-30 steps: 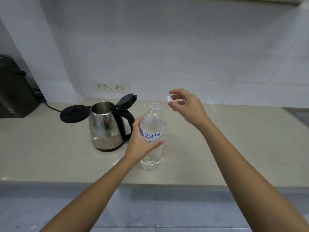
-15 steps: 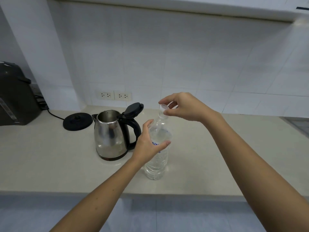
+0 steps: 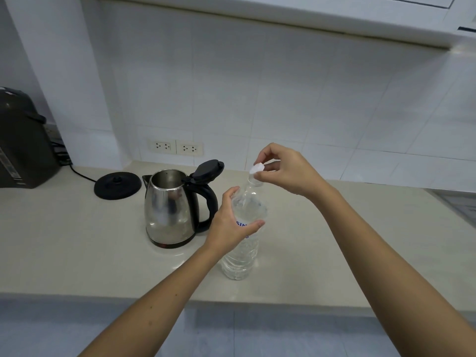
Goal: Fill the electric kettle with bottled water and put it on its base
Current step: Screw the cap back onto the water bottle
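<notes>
Where hands work: kettle [image 3: 168, 210] beside bottle [image 3: 243, 243]

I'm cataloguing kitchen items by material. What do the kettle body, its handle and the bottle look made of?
Kettle body: polished metal, likely stainless steel, since it mirrors the room. Handle: matte black, probably plastic. Bottle: thin clear plastic, see-through with ribbed walls.

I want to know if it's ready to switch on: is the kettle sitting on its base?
No, the kettle stands on the counter, apart from the base behind it.
</notes>
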Demonstrator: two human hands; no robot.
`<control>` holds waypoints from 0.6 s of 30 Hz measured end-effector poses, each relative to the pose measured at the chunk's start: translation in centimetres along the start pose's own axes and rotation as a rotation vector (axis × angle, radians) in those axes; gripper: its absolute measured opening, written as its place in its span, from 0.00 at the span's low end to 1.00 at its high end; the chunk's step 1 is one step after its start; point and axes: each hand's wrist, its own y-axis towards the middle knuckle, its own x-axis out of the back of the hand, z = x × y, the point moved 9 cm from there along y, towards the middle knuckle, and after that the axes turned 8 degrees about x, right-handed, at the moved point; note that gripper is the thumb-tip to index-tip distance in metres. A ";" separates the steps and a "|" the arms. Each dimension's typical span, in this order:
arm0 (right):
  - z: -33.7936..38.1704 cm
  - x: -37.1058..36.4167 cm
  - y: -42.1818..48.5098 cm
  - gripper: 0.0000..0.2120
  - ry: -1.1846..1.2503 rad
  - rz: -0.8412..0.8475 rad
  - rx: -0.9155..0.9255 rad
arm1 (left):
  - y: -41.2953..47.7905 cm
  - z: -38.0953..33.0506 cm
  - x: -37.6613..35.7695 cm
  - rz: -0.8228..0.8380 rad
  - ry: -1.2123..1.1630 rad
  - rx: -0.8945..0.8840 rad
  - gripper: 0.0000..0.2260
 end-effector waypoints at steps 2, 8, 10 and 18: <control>-0.7 0.0 -0.3 0.08 0.050 -0.017 -0.015 | 0.0 0.1 0.0 0.004 -0.002 0.006 0.43; -1.2 -0.1 -0.5 0.12 0.001 0.055 -0.006 | -0.1 0.4 -0.2 0.000 -0.074 0.026 0.44; -0.5 -0.2 -0.2 0.14 -0.079 0.129 0.008 | -0.2 0.3 -0.2 -0.002 -0.082 0.028 0.43; 1.9 -0.8 0.8 0.12 -0.399 0.362 0.047 | -0.6 0.1 -0.2 0.005 -0.087 0.033 0.43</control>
